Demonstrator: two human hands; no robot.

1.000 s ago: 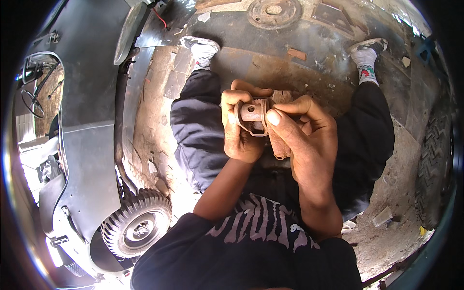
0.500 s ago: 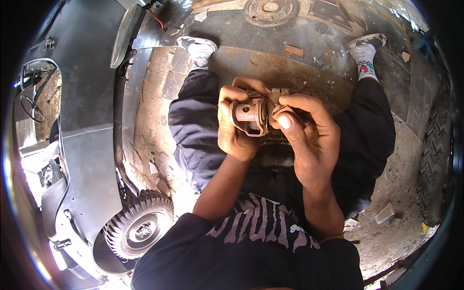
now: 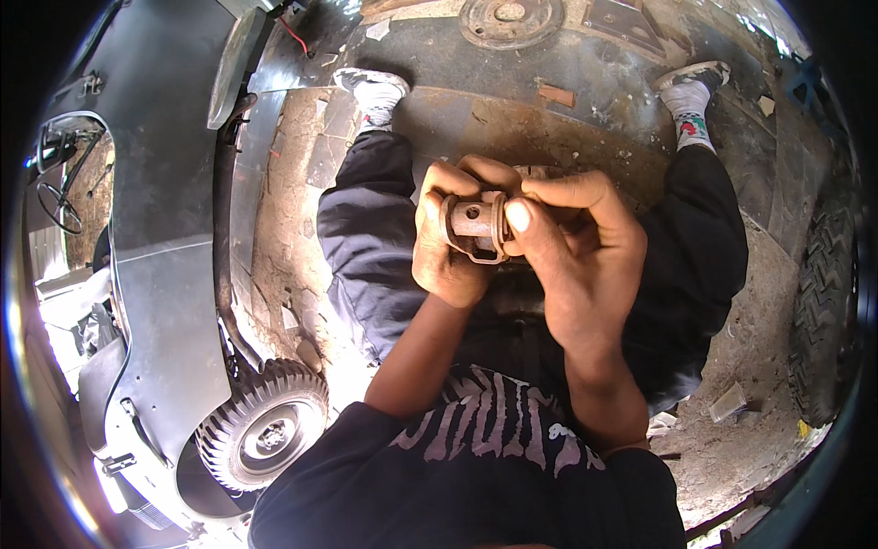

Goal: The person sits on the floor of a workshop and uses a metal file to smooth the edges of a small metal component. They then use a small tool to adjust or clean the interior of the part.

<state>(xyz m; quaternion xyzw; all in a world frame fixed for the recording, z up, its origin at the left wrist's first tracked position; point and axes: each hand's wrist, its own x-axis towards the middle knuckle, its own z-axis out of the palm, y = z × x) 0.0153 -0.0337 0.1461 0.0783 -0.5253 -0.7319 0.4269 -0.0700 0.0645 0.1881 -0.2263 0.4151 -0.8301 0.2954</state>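
A rusty brown metal part [image 3: 470, 216], a short cylinder with a round hole in its side and a flanged, cage-like frame, is held up between my hands over my lap. My left hand [image 3: 448, 265] wraps round it from the left, fingers curled over its far side. Against the flange at the right end press the thumb and forefinger of my right hand [image 3: 590, 247]; its other fingers are curled in. Whatever else may lie between those right fingertips is covered by the thumb.
Left of me stands a dark grey vehicle body [image 3: 174, 293] with a wheel [image 3: 270, 435]. Another tyre [image 3: 823, 311] is at the far right. A round rusty plate [image 3: 512, 38], an angular metal piece [image 3: 626, 27] and a brick-coloured scrap [image 3: 556, 96] lie ahead on the floor.
My right hand has moved left, bringing its thumb and forefinger onto the part's right end. The small brown piece seen between those fingers before is now hidden. My left hand keeps its hold.
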